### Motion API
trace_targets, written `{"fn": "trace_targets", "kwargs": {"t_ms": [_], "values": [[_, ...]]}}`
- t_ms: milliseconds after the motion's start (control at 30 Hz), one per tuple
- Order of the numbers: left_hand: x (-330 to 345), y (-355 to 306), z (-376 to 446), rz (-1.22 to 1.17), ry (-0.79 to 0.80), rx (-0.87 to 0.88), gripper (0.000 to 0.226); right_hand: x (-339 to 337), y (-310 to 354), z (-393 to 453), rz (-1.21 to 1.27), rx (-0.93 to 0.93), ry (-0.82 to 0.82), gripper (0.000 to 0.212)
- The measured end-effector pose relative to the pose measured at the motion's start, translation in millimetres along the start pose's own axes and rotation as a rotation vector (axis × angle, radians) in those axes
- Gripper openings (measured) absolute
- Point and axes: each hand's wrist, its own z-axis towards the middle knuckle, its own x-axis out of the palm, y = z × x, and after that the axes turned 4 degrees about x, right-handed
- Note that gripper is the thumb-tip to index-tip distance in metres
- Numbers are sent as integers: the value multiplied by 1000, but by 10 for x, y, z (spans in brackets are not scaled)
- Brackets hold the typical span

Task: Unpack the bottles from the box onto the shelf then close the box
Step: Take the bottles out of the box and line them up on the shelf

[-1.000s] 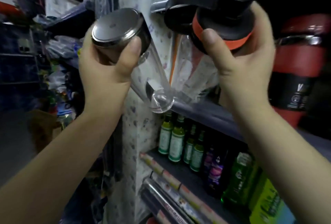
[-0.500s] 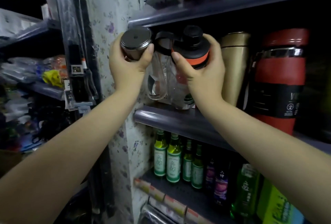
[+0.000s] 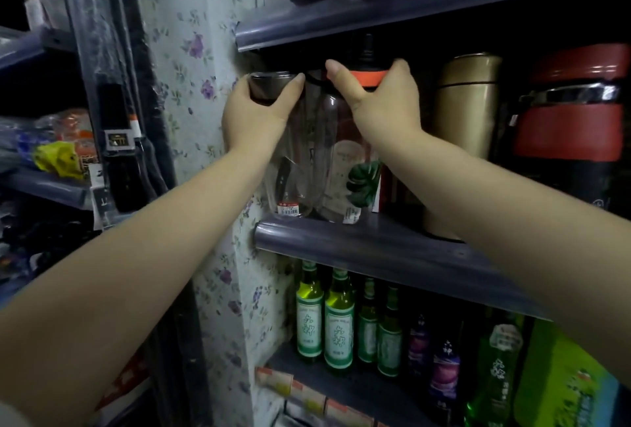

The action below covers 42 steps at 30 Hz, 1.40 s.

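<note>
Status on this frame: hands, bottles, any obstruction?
Left hand gripping steel-lidded clear bottle. Right hand gripping orange-banded clear bottle. Both bottles upright at shelf edge. Gold flask close on right.

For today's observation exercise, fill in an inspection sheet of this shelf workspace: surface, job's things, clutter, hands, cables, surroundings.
Surface: grey shelf, bottles standing at its left end.
Job's things: clear bottle with steel cap and clear bottle with orange band, side by side, bases on the shelf; box not in view.
Clutter: gold flask and red flask to the right.
Hands: left hand grips the steel cap; right hand grips the orange-band top.
Cables: nothing seen.
Surroundings: green bottles on the shelf below; floral wall panel at left.
</note>
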Motion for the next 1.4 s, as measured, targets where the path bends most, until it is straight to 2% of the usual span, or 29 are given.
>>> {"fn": "trace_targets", "kwargs": {"t_ms": [100,200,333,467,567,700,833,967,1067,1200,1333,1400], "values": [[51,70,130,56,45,-37,62,68,22,153,-87,55,46,75],[94,147,217,98,112,-36,58,129,34,295,-225,95,60,79],[193,248,314,157,157,-32,63,134,71,404,-411,98,125,63],[268,315,338,147,163,-62,64,129,58,437,-520,85,181,59],[269,335,314,132,175,-66,65,150,8,416,-475,92,140,61],[213,339,284,211,258,-47,70,202,-146,302,-245,140,15,71],[107,361,209,294,378,-6,72,187,-234,175,-211,62,-27,68],[6,474,68,244,476,-65,95,170,-285,-30,-151,32,-33,80],[-31,593,-142,285,524,-157,97,152,-390,-191,-170,-31,8,93],[-86,728,-329,249,552,-161,99,104,-491,-240,-142,49,101,109],[-119,876,-484,261,536,-234,92,97,-623,-295,-81,211,194,107],[-134,921,-531,237,520,-250,96,71,-699,-337,-67,238,231,105]]}}
